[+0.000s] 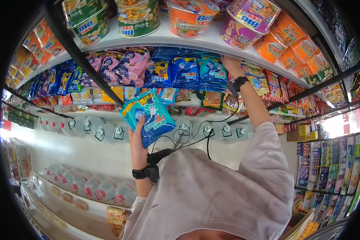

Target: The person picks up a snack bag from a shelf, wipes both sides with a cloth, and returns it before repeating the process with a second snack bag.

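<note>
My left hand grips a stack of snack bags, its thumb pressed on the front one. The top bag is a teal snack bag with a white hand print and cartoon figure; blue packaging shows below it. Up at the shelf, my right hand reaches in beside the teal bags in the row. Its fingers are hidden among the packets under the upper shelf edge. Blue snack bags stand to the left of the teal ones, with pink snack bags farther left.
Instant noodle cups line the upper shelf. A black shelf post slants past the left side. Large water bottles stand lower down. Cables run from the wrist straps. More stocked shelves rise on the right.
</note>
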Tool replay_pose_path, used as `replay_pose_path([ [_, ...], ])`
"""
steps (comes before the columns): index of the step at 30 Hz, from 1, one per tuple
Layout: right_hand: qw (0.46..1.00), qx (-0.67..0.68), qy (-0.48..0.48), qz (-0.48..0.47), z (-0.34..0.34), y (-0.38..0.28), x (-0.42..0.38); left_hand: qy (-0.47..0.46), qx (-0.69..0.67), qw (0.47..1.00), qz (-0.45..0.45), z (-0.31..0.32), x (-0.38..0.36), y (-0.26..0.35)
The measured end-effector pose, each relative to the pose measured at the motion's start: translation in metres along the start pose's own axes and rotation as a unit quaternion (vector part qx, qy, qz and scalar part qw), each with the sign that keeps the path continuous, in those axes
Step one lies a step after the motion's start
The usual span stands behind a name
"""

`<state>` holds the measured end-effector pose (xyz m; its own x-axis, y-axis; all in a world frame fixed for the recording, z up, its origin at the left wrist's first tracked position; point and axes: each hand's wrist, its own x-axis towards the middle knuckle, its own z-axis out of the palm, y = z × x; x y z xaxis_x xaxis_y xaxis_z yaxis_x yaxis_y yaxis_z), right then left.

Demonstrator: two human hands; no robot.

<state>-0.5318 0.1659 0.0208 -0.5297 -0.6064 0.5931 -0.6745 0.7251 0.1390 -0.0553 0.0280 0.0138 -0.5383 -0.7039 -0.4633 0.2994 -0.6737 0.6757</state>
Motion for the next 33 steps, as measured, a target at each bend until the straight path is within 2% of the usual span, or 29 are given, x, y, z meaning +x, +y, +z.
replay_pose_path([
  [2, 0.998, 0.036, 0.058, 0.0, 0.005, 0.003, -0.005, -0.009, 0.006, 1.0, 0.012, 0.001, 0.002, 0.001],
  [4, 0.971, 0.226, 0.022, 0.077, -0.05, -0.023, -0.016, -0.019, 0.01, 1.0, 0.023, 0.003, 0.004, 0.003],
  [5, 0.941, 0.321, 0.003, 0.111, -0.078, -0.042, -0.032, -0.024, 0.012, 0.999, 0.028, 0.003, 0.005, 0.004],
  [6, 0.888, 0.45, -0.035, 0.089, -0.091, -0.057, -0.057, -0.028, 0.013, 0.999, 0.034, 0.004, 0.005, 0.004],
  [7, 0.799, 0.548, -0.21, 0.134, -0.104, -0.072, -0.08, -0.022, 0.013, 0.999, 0.03, 0.011, 0.005, 0.004],
  [8, 0.719, 0.608, -0.312, 0.125, -0.123, -0.091, -0.1, -0.019, 0.015, 0.999, 0.024, 0.021, 0.005, 0.002],
  [10, 0.606, 0.66, -0.421, 0.139, -0.147, -0.131, -0.14, -0.038, 0.044, 0.998, 0.007, 0.032, 0.008, -0.009],
  [13, 0.625, 0.677, -0.382, 0.071, -0.15, -0.157, -0.17, -0.101, 0.095, 0.99, 0.001, 0.046, 0.014, -0.027],
  [16, 0.693, 0.613, -0.36, 0.122, -0.165, -0.129, -0.152, -0.105, 0.095, 0.99, -0.016, 0.045, 0.019, -0.036],
  [17, 0.688, 0.61, -0.348, 0.183, -0.158, -0.116, -0.155, -0.104, 0.085, 0.991, -0.017, 0.044, 0.022, -0.039],
  [20, 0.691, 0.649, -0.177, 0.264, -0.154, -0.09, -0.154, -0.099, 0.08, 0.991, -0.037, 0.048, 0.022, -0.033],
  [23, 0.584, 0.712, -0.116, 0.372, -0.155, -0.074, -0.139, -0.085, 0.067, 0.993, -0.036, 0.046, 0.02, -0.029],
  [26, 0.535, 0.76, -0.052, 0.366, -0.132, -0.058, -0.131, -0.081, 0.066, 0.994, -0.021, 0.04, 0.02, -0.028],
  [30, 0.49, 0.785, -0.066, 0.374, -0.11, -0.049, -0.117, -0.093, 0.035, 0.995, -0.023, 0.039, 0.013, -0.021],
  [31, 0.503, 0.78, -0.079, 0.364, -0.113, -0.05, -0.119, -0.095, 0.035, 0.995, -0.017, 0.037, 0.014, -0.02],
  [33, 0.599, 0.708, -0.11, 0.357, -0.117, -0.051, -0.126, -0.094, 0.029, 0.995, -0.003, 0.03, 0.016, -0.022],
])
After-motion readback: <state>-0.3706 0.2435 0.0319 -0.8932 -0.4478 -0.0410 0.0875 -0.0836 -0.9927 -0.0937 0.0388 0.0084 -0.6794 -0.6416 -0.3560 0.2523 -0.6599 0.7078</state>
